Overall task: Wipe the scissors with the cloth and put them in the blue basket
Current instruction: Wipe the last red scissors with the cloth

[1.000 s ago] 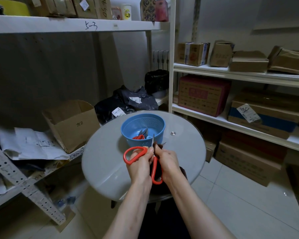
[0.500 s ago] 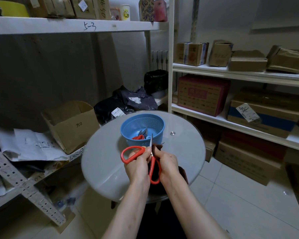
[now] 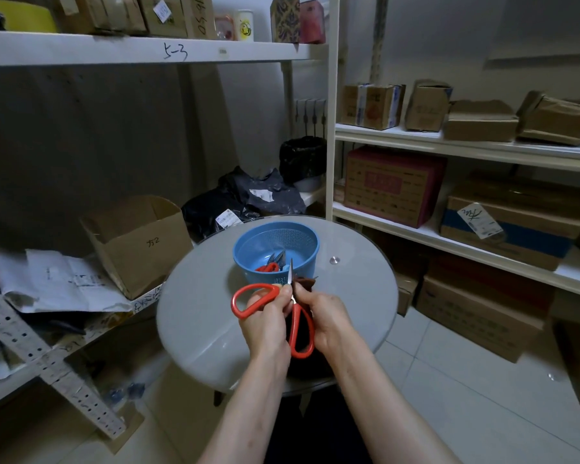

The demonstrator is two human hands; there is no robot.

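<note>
Your left fingers [image 3: 282, 298] are curling round the scissors [image 3: 236, 303] just below the pivot, gripping them where the two red handles meet. Your right fingers [image 3: 303, 293] are pinching the dark brown cloth [image 3: 307, 282] against the side of the blade, which is pointing up and away from you. One handle loop is sticking out to the left of your left hand [image 3: 265, 326]; the other is hanging down between it and your right hand [image 3: 329, 316]. You are holding all this above the near half of the round glass table [image 3: 198, 313]. The blue basket [image 3: 282, 237] is standing just beyond the blade tip, with other red-handled scissors [image 3: 270, 266] lying inside it.
</note>
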